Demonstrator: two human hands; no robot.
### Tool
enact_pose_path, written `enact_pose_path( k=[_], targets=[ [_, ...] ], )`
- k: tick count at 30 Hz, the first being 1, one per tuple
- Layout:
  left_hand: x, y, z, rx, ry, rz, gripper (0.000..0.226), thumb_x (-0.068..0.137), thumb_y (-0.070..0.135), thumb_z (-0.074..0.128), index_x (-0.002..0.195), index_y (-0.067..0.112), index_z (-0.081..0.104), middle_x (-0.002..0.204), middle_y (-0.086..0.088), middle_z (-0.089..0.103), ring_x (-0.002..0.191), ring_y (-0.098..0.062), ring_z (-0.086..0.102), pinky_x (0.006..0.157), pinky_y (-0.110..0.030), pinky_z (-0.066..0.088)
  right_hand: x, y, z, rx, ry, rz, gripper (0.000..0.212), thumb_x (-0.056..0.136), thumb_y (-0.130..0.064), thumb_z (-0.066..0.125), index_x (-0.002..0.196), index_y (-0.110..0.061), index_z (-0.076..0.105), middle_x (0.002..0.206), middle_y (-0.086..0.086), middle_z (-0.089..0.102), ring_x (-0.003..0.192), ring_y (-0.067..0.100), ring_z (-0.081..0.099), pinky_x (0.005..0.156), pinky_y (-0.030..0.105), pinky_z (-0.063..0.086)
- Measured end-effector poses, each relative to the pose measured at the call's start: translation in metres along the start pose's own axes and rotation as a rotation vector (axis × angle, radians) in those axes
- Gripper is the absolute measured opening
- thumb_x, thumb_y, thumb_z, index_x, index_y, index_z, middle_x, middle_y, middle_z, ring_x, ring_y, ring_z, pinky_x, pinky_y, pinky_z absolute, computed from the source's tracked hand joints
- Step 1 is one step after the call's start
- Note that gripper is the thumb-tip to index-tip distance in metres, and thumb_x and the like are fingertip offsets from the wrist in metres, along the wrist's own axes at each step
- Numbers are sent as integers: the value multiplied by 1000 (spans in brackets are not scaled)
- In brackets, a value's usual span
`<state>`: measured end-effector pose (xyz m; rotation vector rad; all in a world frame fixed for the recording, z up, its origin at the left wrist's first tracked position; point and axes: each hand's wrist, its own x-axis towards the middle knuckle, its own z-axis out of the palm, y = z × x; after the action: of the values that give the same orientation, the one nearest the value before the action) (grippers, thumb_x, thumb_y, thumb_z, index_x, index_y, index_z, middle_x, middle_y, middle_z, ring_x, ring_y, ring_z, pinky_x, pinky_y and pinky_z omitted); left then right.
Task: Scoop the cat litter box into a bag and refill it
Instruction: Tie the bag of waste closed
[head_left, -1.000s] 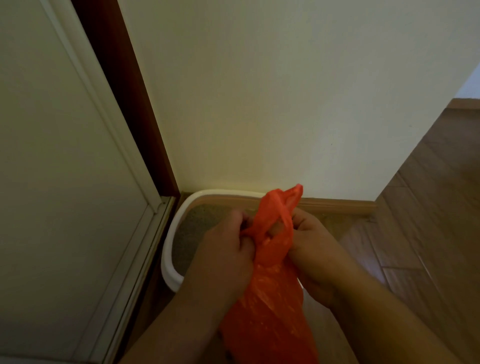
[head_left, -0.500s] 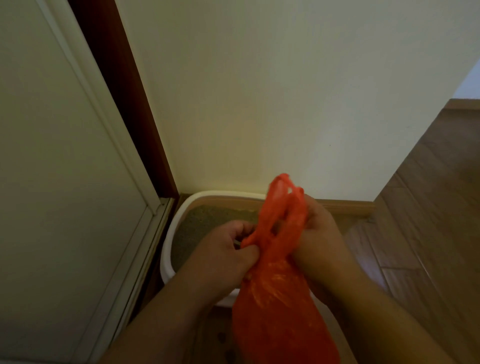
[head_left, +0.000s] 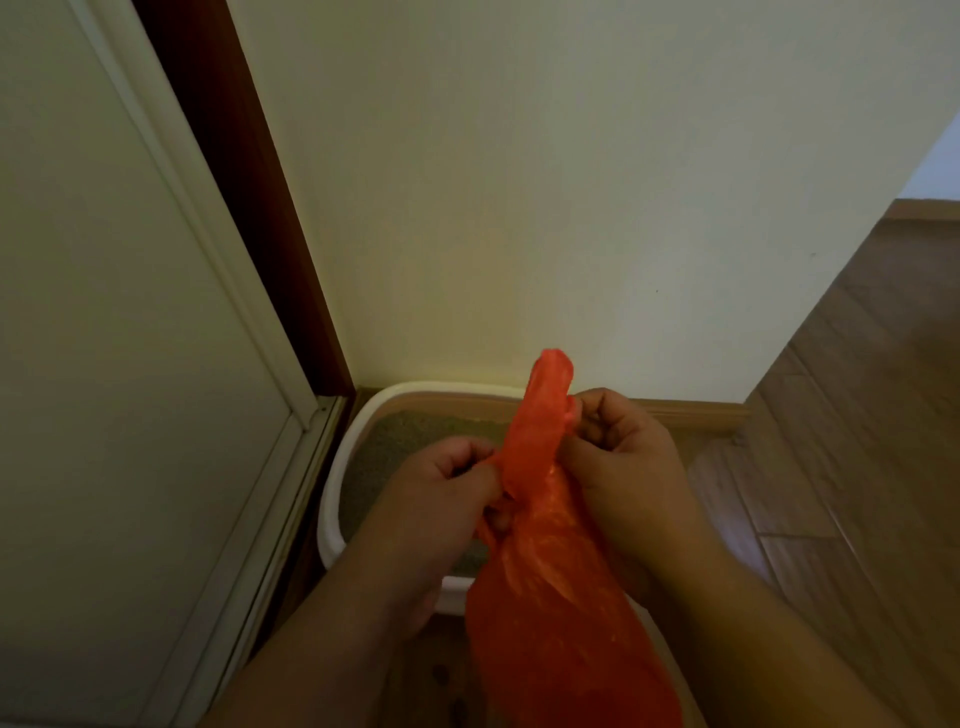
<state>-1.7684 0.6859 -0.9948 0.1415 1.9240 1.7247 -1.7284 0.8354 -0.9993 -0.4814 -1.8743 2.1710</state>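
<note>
- A home, seen in a corner of a room or hallway.
- Floor (head_left: 852, 426) of brown wood planks, with a wood baseboard (head_left: 685, 413) along the foot of the wall.
- Plain cream wall (head_left: 519, 182), ending at a corner on the right where the floor runs on past it.
- At left a pale panelled door (head_left: 104, 338) in a dark wood frame (head_left: 249, 208).
- A white litter box (head_left: 332, 493) with grey litter stands on the floor in the corner, against wall and door.
</note>
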Motion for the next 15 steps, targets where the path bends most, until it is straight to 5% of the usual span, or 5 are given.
enact_pose_path(
  k=[4, 9, 11, 15],
  targets=[
    [5, 1, -8, -176, 4, -27, 30, 96, 8, 50, 91, 11, 80, 94, -11, 77, 89, -24, 71, 81, -37, 57, 3, -5, -7, 37, 29, 35, 23, 95, -1, 63, 98, -16, 80, 100, 9, 78, 95, 34, 73, 86, 51, 59],
    [3, 5, -8, -190, 7, -5, 28, 94, -2, 53, 92, 10, 79, 93, -13, 77, 83, -22, 71, 76, -34, 60, 1, -8, -9, 60, -5, 71, 13, 85, -20, 72, 91, -17, 82, 96, 29, 73, 82, 44, 62, 77, 55, 52],
    [3, 4, -7, -151, 12, 5, 26, 95, 2, 58, 88, 16, 80, 90, -10, 77, 80, -20, 70, 70, -33, 58, 0, -10, -10, 112, -37, 100, 33, 70, -41, 68, 89, -19, 83, 105, 30, 72, 90, 43, 70, 83, 52, 59],
    [5, 1, -4, -45, 88, 13, 24, 101, 22, 55, 90, 25, 76, 85, -4, 76, 77, -18, 69, 71, -36, 53, 4, -13, -11, 161, -137, 228, 68, 58, -67, 58, 101, -20, 80, 103, 4, 79, 94, 17, 76, 82, 39, 59]
  ],
)
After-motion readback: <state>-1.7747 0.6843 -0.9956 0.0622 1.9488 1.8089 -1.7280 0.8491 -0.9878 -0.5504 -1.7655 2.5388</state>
